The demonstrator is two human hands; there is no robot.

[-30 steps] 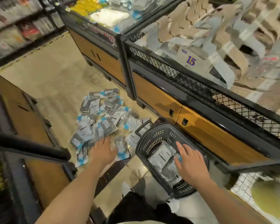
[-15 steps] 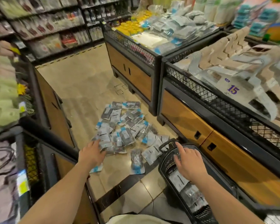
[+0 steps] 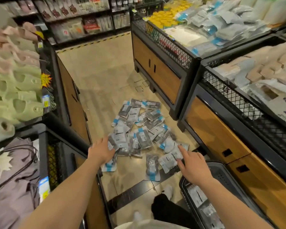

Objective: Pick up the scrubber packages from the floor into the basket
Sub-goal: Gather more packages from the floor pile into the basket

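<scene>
My left hand (image 3: 100,152) lies at the left edge of the scrubber packages (image 3: 139,128). Its fingers are spread and nearly straight on the nearest packs, curled round none of them. The packages make a loose heap on the tiled floor (image 3: 106,76) in the aisle. They are clear flat pouches with dark grey scrubbers inside, blue header strips and white printed labels, overlapping at all angles. One pouch (image 3: 152,166) lies a little apart on the near side of the heap.

My right hand (image 3: 193,166) reaches over the heap's right edge. The forefinger is out towards a white-labelled pack, the other fingers are loosely bent, and it holds nothing. The dark basket (image 3: 221,175) stands on the floor at the lower right, just beside the heap, with a few packs (image 3: 198,196) already in it.

Half a second ago my right hand was above the basket's rim, and now it is out over the floor packs. My left hand has kept its place at the heap.
</scene>
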